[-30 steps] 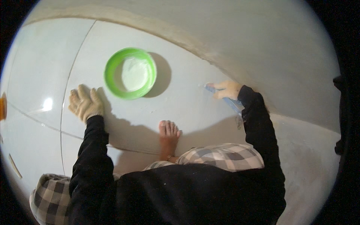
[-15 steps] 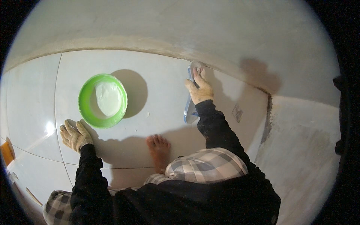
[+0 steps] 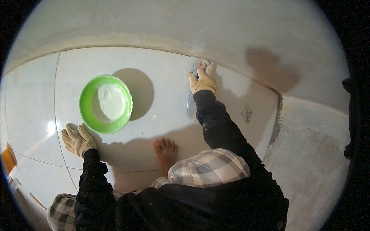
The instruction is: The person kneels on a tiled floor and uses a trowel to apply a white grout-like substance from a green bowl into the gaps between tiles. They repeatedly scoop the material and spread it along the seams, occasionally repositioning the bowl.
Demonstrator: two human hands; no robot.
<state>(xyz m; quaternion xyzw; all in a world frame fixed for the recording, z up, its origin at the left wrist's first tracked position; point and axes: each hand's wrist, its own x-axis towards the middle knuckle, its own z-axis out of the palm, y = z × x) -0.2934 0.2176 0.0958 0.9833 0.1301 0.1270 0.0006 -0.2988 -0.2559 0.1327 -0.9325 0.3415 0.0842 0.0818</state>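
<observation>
My right hand (image 3: 204, 79), in a cream knitted glove with bare fingertips showing, grips a pale flip-flop (image 3: 191, 107) with a blue edge. Its far end lies against the seam where floor meets wall; my hand and sleeve cover much of it. My left hand (image 3: 78, 140), gloved the same way, rests flat on the floor tiles with its fingers spread, holding nothing. Just beyond it stands a green bowl (image 3: 86, 101) with smooth white paste (image 3: 112, 102) inside, some of it smeared up the wall of the bowl.
Large white tiles (image 3: 92, 63) with thin dark joints cover the floor. A grey wall (image 3: 185, 23) runs along the far side and meets a lighter wall (image 3: 308, 154) at a right corner. My bare foot (image 3: 166, 152) stands between my hands. An orange object (image 3: 8, 158) lies far left.
My right hand has moved a little farther out and left, toward the wall seam, with the flip-flop under it. My left hand stays planted, and the bowl stands where it was.
</observation>
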